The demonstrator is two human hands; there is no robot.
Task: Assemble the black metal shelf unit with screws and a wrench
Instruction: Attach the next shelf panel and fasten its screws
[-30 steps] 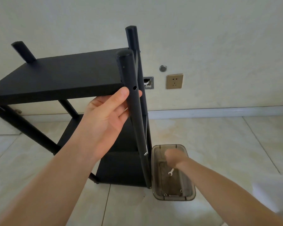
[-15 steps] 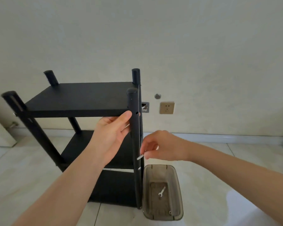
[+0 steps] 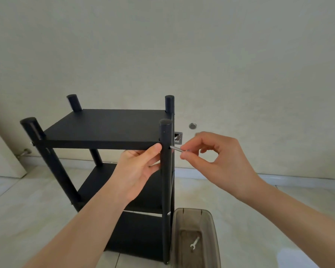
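Note:
The black metal shelf unit (image 3: 108, 128) stands upright on the tiled floor with three shelves and four round posts. My left hand (image 3: 138, 169) grips the near right post (image 3: 165, 171) just under the top shelf, thumb pressed against the post. My right hand (image 3: 217, 157) pinches a long silver screw (image 3: 176, 148) between thumb and forefinger. The screw's tip sits at a hole in the right side of that post, level with the top shelf. A small silver wrench (image 3: 194, 244) lies in a smoky clear plastic bin (image 3: 211, 225) on the floor beside the post's foot.
A plain wall stands right behind the shelf, with a metal wall plate (image 3: 178, 137) and a round fitting (image 3: 192, 125) near the post. A white baseboard (image 3: 298, 180) runs along the floor. A door edge with a stopper (image 3: 24, 152) shows at the far left.
My right hand rose from the bin with a screw and brought it up to the hole in the near right post. My view lifted, and the left hand stayed on the post.

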